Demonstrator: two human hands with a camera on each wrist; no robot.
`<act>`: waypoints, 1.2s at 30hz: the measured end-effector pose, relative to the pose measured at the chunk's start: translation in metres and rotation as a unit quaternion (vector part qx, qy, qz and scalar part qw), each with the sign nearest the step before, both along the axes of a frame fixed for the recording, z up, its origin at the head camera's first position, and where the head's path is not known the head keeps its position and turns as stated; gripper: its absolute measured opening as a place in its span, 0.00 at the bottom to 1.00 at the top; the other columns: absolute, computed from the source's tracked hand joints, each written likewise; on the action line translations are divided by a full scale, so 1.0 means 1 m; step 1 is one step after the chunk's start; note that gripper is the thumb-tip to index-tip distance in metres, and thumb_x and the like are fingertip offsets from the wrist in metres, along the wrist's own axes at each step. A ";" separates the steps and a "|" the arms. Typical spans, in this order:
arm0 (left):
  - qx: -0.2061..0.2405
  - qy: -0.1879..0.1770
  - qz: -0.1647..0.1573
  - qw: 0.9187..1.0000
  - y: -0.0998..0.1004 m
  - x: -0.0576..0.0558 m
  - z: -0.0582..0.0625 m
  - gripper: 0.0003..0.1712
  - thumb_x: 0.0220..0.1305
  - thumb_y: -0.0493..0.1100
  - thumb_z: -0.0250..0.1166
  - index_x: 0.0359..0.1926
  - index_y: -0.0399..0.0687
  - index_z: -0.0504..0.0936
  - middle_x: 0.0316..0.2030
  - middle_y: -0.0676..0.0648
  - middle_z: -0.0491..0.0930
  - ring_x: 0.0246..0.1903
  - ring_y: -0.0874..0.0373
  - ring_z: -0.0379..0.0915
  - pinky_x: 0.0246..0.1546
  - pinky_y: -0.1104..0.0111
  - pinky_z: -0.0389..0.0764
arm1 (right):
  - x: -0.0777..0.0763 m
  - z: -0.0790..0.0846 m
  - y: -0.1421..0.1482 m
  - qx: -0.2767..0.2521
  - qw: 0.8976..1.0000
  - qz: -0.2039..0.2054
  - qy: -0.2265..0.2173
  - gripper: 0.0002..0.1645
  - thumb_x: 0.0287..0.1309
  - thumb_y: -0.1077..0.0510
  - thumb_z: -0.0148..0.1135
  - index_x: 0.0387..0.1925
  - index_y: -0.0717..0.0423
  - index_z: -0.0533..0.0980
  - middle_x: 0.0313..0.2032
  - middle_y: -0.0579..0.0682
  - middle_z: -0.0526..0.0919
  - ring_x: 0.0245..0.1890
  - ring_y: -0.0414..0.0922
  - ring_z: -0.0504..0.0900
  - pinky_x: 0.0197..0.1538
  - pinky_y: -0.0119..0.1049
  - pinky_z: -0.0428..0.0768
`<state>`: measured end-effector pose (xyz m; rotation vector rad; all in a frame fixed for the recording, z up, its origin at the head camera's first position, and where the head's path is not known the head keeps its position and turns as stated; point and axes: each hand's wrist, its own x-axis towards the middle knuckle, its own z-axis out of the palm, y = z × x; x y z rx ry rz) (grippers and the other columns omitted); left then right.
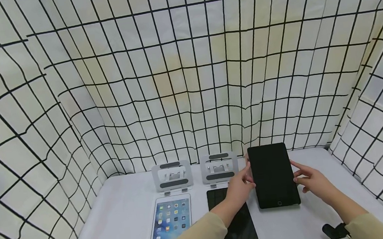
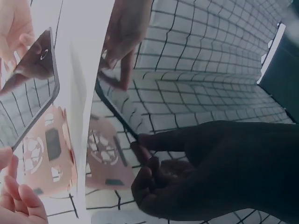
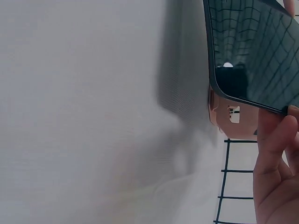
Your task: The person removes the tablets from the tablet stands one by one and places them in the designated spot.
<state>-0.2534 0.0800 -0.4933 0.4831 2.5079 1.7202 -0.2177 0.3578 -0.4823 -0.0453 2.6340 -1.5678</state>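
A black tablet [image 1: 274, 175] stands at a tilt, screen toward me, between my two hands. My left hand [image 1: 240, 186] pinches its left edge with thumb and fingers. On the opposite edge, my right hand [image 1: 313, 179] grips with thumb and fingertips. In the right wrist view a pink folding stand [image 3: 238, 122] shows behind the tablet, which hides most of it. The left wrist view also has the pink stand [image 2: 39, 163], with a mirrored, darker copy beside it. Under my left forearm lies a second black tablet [image 1: 237, 222], partly covered.
To the left, a white tablet [image 1: 171, 221] lies with its home screen lit. Behind the two lying tablets stand one silver stand [image 1: 173, 184] and another silver stand [image 1: 220, 176]. A small black object [image 1: 335, 232] is by my right wrist. Grid-patterned cloth [image 1: 208, 75] surrounds the white table [image 1: 111, 219].
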 end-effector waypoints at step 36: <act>-0.025 -0.122 0.022 0.992 0.010 0.064 -0.016 0.40 0.50 0.27 0.72 0.66 0.42 0.74 0.16 0.54 0.74 0.16 0.65 0.67 0.18 0.74 0.67 | 0.040 -0.026 0.018 -0.035 0.984 0.035 -0.173 0.46 0.61 0.63 0.63 0.74 0.67 0.52 0.39 0.51 0.79 0.34 0.48 0.75 0.33 0.40 0.77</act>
